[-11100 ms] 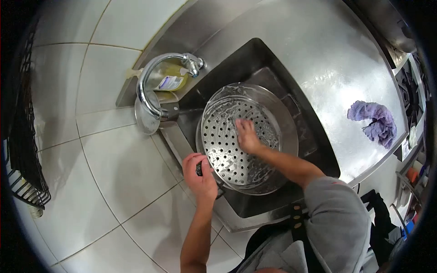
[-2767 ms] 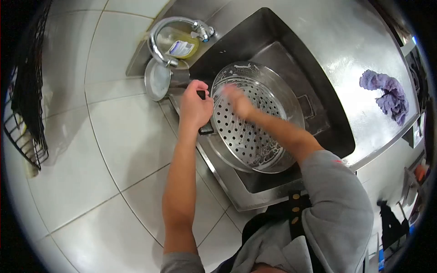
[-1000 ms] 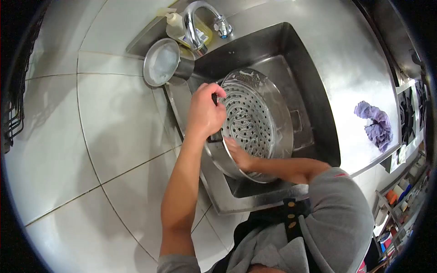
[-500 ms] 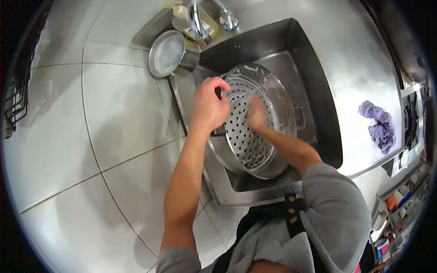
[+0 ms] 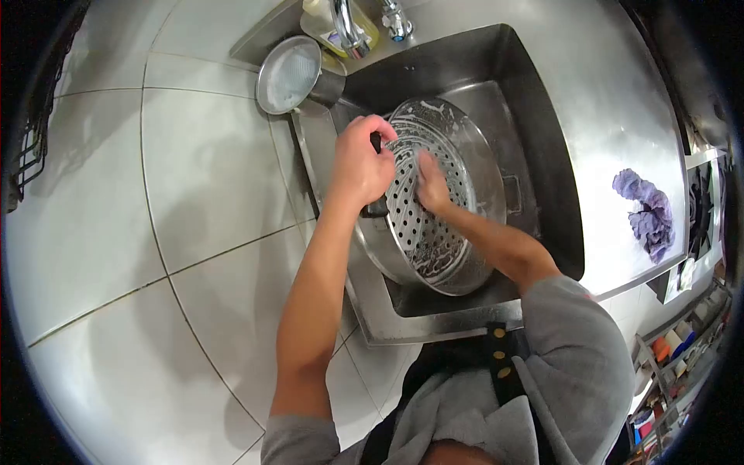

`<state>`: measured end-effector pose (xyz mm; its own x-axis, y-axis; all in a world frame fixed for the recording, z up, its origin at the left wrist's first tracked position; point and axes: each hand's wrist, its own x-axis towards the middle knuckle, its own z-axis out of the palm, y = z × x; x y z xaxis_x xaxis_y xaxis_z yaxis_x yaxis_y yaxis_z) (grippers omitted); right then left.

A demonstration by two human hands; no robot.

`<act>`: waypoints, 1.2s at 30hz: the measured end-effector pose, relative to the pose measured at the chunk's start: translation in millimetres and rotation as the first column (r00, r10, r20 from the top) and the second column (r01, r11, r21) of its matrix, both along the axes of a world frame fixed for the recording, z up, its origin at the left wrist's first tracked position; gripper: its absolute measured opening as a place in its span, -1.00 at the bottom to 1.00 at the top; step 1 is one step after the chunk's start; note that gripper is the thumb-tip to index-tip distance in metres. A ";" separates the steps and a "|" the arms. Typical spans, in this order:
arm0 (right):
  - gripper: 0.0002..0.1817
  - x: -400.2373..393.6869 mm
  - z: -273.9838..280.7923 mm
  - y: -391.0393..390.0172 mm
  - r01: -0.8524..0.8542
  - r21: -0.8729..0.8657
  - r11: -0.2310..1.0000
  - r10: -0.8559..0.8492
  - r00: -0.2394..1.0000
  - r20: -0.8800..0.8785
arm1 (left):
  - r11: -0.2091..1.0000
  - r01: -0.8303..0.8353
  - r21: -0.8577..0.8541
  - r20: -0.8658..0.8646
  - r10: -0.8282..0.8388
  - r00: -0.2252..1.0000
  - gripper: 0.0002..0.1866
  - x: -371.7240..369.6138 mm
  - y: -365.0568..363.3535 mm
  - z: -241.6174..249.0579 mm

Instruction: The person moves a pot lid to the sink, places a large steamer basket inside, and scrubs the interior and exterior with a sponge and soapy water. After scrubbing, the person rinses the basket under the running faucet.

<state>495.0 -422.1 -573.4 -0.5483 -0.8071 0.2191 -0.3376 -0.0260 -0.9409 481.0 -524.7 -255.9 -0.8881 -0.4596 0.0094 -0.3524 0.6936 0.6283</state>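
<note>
A round metal steamer pot (image 5: 482,182) with a perforated base (image 5: 415,225) leans tilted in the sink, streaked with white suds. My left hand (image 5: 363,164) is closed around its black side handle (image 5: 376,208), on the pot's left. Inside the pot, my right hand (image 5: 432,184) presses against the holed base. Its fingers are bent and slightly blurred, and something pale shows at their tips that I cannot make out. A second handle (image 5: 511,194) sticks out on the pot's far right side.
The steel sink (image 5: 535,116) surrounds the pot, under a faucet (image 5: 350,35). A fine strainer (image 5: 288,75) and a yellow soap bottle (image 5: 356,27) stand at its upper left corner. A purple cloth (image 5: 647,213) lies on the right counter.
My right hand has shifted slightly up and left across the perforated base. My left hand keeps its hold on the handle. The whole view has shifted slightly.
</note>
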 end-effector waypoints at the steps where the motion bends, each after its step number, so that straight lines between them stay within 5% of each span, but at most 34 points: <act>1: -0.34 12.1 31.3 -7.2 0.038 -0.007 0.999 -0.039 0.996 -0.078 | 1.000 0.016 0.002 -0.014 -0.016 1.000 -0.79 -2.9 -3.4 -0.7; 3: -0.33 41.2 80.5 14.2 0.078 -0.009 0.997 -0.078 0.987 -0.139 | 1.000 -0.002 0.029 -0.006 0.002 1.000 -0.80 -4.9 -4.9 -2.4; 5: -0.34 47.7 84.1 62.2 -0.454 -0.007 0.891 0.427 0.843 -0.326 | 0.998 -0.020 0.061 -0.003 0.020 1.000 -0.80 -2.7 -6.0 -2.9; 6: -0.32 20.9 72.4 50.2 -0.463 -0.127 0.877 0.408 0.858 -0.311 | 0.997 -0.041 0.069 -0.009 0.041 0.999 -0.80 -3.1 -6.4 -4.5; 8: -0.36 -2.1 44.5 -0.7 0.054 -0.088 0.995 -0.061 0.996 -0.071 | 0.988 -0.089 0.122 0.044 0.084 0.995 -0.81 -2.4 -1.5 -6.6; 9: -0.36 1.2 51.2 -13.7 0.056 -0.078 0.995 -0.061 0.996 -0.067 | 0.980 -0.121 0.156 0.086 0.109 0.990 -0.82 -6.2 -3.8 -3.1; 11: -0.43 9.7 79.2 -29.7 -0.279 -0.180 0.943 0.290 0.956 0.040 | 0.981 -0.127 0.148 0.125 0.109 0.986 -0.83 -6.9 -6.7 -2.1; 13: -0.33 59.8 105.3 46.8 -0.421 -0.170 0.891 0.431 0.902 0.026 | 0.979 -0.129 0.157 0.128 0.110 0.986 -0.83 -9.1 -9.4 -5.8; 14: -0.28 49.3 97.7 84.2 -0.638 -0.129 0.759 0.629 0.770 -0.111 | 0.982 -0.116 0.146 0.132 0.096 0.987 -0.83 -7.3 -9.8 -6.1; 16: -0.24 2.2 70.8 125.5 -0.793 0.123 0.596 0.798 0.570 -0.196 | 0.972 -0.174 0.159 0.193 0.143 0.971 -0.84 -10.1 -8.7 -2.4; 18: -0.26 -25.1 28.3 118.3 -0.596 0.365 0.715 0.687 0.697 -0.206 | 0.958 -0.233 0.167 0.254 0.187 0.949 -0.85 -12.2 -7.6 -0.3; 20: -0.31 -23.0 8.1 66.3 -0.105 0.129 0.986 0.122 0.983 -0.135 | 0.955 -0.251 0.156 0.245 0.208 0.947 -0.85 -11.5 -6.8 -0.8; 21: -0.33 -8.1 12.4 41.2 -0.053 0.121 0.991 0.047 0.997 0.054 | 0.956 -0.245 0.163 0.252 0.200 0.947 -0.85 -9.0 -7.2 -4.4; 23: -0.42 13.1 67.4 20.1 -0.072 -0.082 0.994 0.079 0.993 0.083 | 0.960 -0.203 0.193 0.135 0.179 0.975 -0.85 -9.2 -13.3 -10.9; 24: -0.48 29.5 116.1 35.2 -0.176 -0.261 0.949 0.160 0.984 -0.082 | 0.958 -0.230 0.174 0.189 0.197 0.962 -0.84 -11.4 -10.6 -3.5; 27: -0.52 25.1 69.3 78.4 -0.347 -0.198 0.917 0.270 0.904 -0.332 | 0.969 -0.202 0.146 0.130 0.183 0.974 -0.85 -5.8 -8.8 -6.8; 28: -0.50 4.7 59.6 77.1 -0.207 0.117 0.971 0.228 0.949 -0.217 | 0.958 -0.240 0.158 0.209 0.205 0.956 -0.85 -8.1 -8.7 -2.7; 29: -0.50 14.5 42.4 73.6 -0.215 0.123 0.969 0.237 0.949 -0.208 | 0.955 -0.248 0.164 0.217 0.210 0.953 -0.85 -3.4 -7.6 -5.3; 31: -0.41 24.4 5.5 55.3 0.267 0.418 0.868 -0.343 0.932 0.117 | 0.968 -0.174 0.178 0.038 0.170 0.985 -0.85 -4.9 -11.2 -14.4; 33: -0.48 54.8 33.0 70.5 0.246 0.003 0.969 -0.222 0.870 0.440 | 0.962 -0.214 0.169 0.107 0.198 0.974 -0.86 -10.2 -7.9 -7.5; 35: -0.47 44.0 58.8 93.0 -0.154 0.068 0.986 0.157 0.987 -0.036 | 0.953 -0.253 0.170 0.189 0.220 0.957 -0.86 -10.6 -10.6 -8.2; 36: -0.47 27.4 14.4 78.6 -0.010 0.188 0.982 0.037 0.989 -0.140 | 0.956 -0.224 0.191 0.130 0.202 0.971 -0.87 -7.0 -12.2 -13.7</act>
<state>522.3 -343.5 -559.0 -0.5030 -0.8532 0.1381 -0.4700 0.1359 -0.8721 474.0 -536.9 -269.7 -0.7597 -0.6205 -0.1945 -0.5517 0.4568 0.6978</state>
